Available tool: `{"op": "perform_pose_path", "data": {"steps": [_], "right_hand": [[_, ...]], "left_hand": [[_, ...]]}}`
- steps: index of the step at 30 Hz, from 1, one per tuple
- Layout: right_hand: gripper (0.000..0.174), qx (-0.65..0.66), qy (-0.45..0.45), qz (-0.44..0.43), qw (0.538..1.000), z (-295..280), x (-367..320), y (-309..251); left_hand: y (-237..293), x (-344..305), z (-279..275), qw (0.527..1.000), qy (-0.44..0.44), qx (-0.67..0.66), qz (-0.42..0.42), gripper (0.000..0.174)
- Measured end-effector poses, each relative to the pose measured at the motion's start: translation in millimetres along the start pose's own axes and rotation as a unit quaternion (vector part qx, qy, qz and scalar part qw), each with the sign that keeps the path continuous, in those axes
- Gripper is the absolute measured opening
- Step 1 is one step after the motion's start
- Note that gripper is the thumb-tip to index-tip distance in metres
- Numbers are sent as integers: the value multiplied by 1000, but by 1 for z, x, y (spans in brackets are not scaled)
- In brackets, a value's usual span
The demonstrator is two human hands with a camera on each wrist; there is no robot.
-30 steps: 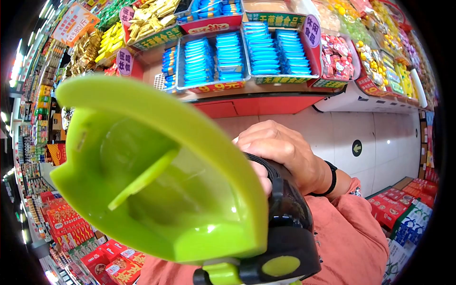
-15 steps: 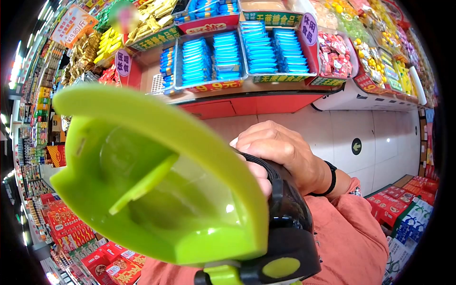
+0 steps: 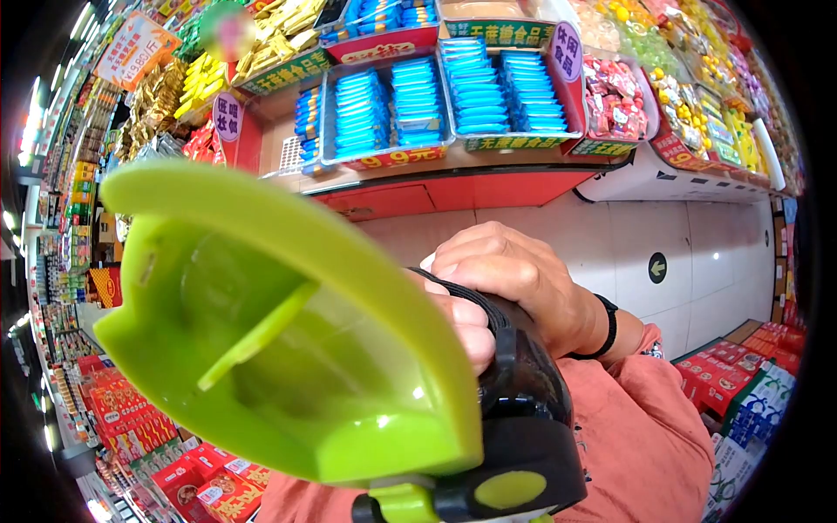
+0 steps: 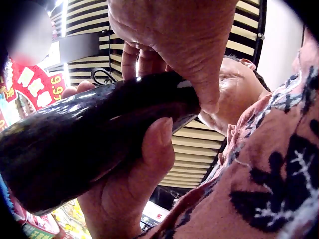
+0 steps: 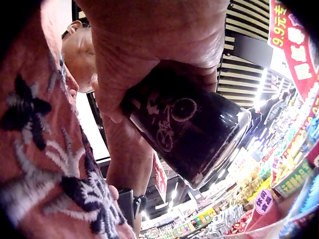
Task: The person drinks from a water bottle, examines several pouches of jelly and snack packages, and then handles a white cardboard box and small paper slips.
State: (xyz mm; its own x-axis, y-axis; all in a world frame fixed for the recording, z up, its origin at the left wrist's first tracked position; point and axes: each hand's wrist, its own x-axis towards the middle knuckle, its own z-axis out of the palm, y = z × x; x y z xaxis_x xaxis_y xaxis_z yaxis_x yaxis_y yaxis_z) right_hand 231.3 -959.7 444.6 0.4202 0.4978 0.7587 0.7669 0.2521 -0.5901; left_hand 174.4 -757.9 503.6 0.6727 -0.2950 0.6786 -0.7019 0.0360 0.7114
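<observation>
A dark bottle (image 3: 532,383) with its green lid (image 3: 349,366) tipped open fills the lower middle of the head view, held close to the camera. My right hand (image 3: 523,275), black band at the wrist, curls over its far side. Fingertips of my left hand (image 3: 464,324) show between lid and bottle; the lid hides the rest. In the left wrist view my left hand (image 4: 177,40) grips the bottle (image 4: 89,134) from above, and a thumb of my right hand (image 4: 134,184) presses its side. My right hand (image 5: 154,45) wraps the bottle (image 5: 189,129) in the right wrist view.
Bins of blue packets (image 3: 362,109) and wrapped sweets line a red-fronted counter (image 3: 462,189) ahead. Tiled floor (image 3: 636,253) lies beyond my right hand. Red boxes stand at lower left (image 3: 205,479) and lower right (image 3: 724,375); packed shelves run along the left.
The left fingertips beside the lid have shifted slightly and show more than before. The lid has moved a little down and left. My right hand stays in nearly the same place.
</observation>
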Motion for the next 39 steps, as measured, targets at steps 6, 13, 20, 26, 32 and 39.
{"op": "perform_pose_path", "data": {"steps": [6,13,20,26,32,39], "right_hand": [[64,-3,0,7,1000,-3,-2,0],[67,-4,-10,3,1000,-8,1,1],[69,5,-11,3,1000,-8,2,6],[70,8,-15,8,1000,-8,2,9],[70,-7,-15,29,999,-9,3,8],[82,-24,-39,118,992,-4,6,21]], "left_hand": [[0,3,-6,1000,-15,9,-1,41],[0,3,-9,1000,-21,16,-2,41],[0,-1,-13,999,-25,22,-4,41],[-4,1,-21,999,-46,9,0,40],[-24,-2,-13,999,-1,-3,49,34],[-41,-10,-50,976,153,16,-154,95]]}}
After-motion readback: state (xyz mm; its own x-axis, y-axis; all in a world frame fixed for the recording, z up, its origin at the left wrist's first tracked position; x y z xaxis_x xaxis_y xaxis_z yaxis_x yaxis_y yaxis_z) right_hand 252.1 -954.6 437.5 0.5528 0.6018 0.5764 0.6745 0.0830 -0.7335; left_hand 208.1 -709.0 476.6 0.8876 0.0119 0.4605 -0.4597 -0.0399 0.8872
